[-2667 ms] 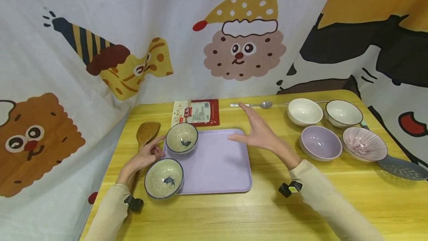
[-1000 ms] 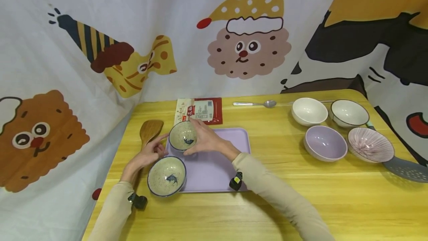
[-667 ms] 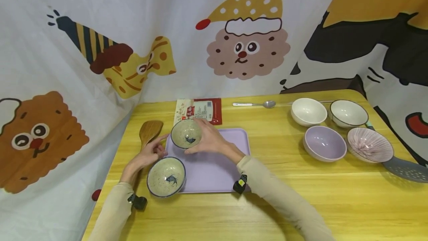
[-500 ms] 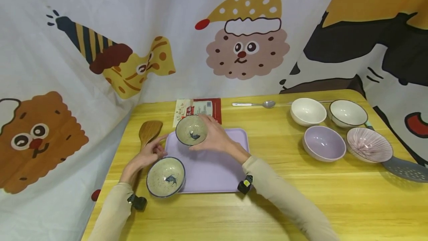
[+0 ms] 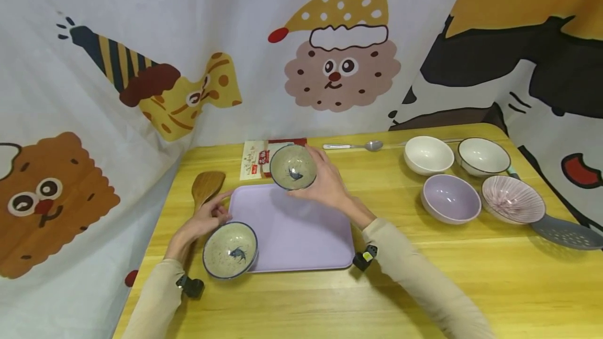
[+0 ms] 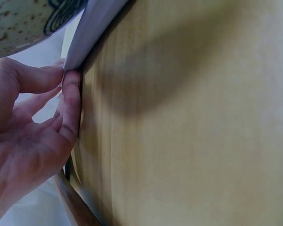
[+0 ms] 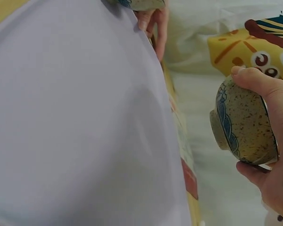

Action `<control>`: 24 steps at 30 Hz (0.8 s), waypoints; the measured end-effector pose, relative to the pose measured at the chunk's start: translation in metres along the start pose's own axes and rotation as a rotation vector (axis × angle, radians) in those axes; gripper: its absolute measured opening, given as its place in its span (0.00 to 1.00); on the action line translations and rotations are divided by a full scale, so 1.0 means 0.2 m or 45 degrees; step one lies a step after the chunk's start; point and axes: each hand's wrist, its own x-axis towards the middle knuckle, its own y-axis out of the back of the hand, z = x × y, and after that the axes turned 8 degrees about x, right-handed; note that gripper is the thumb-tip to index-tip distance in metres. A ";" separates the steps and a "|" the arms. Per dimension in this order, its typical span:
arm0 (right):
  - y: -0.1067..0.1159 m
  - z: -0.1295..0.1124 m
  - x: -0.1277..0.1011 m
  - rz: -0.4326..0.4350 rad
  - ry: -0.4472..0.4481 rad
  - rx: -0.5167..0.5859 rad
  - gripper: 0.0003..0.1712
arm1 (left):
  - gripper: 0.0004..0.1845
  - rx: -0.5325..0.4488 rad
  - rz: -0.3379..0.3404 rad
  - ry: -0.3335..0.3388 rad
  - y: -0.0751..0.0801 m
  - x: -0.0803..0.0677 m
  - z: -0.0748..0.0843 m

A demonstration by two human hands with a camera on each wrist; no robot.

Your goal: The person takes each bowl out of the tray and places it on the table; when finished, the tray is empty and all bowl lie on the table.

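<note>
My right hand (image 5: 328, 182) grips a speckled bowl (image 5: 293, 167) with a blue fish inside, raised above the far edge of the lilac tray (image 5: 301, 239). In the right wrist view the thumb and fingers clasp the sides of this bowl (image 7: 247, 122). At the tray's left edge, my left hand (image 5: 207, 221) pinches the rim between thumb and finger, as the left wrist view shows the hand (image 6: 37, 113) at the tray edge (image 6: 92, 35). A second matching bowl (image 5: 231, 250) sits over the tray's front left corner, just in front of my left hand.
A wooden spatula (image 5: 207, 187) lies left of the tray. Behind are a red and cream packet (image 5: 254, 158), partly hidden by the raised bowl, and a spoon (image 5: 353, 146). At right stand several bowls, including a lilac one (image 5: 450, 200), and a grey slotted turner (image 5: 567, 232).
My right hand came in from the right, took hold of the far speckled bowl and lifted it off the tray, up and to the right. The left hand has stayed at the tray edge.
</note>
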 end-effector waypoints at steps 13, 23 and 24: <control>0.19 0.05 -0.07 0.140 -0.091 -0.031 0.70 | 0.37 0.013 -0.027 -0.025 0.00 0.00 -0.01; 0.33 0.17 -0.13 0.236 -0.131 -0.128 0.71 | 0.37 0.054 -0.025 -0.006 0.00 0.01 0.00; 0.34 0.19 -0.14 0.248 -0.136 -0.138 0.71 | 0.36 0.053 -0.025 -0.003 0.00 0.01 0.00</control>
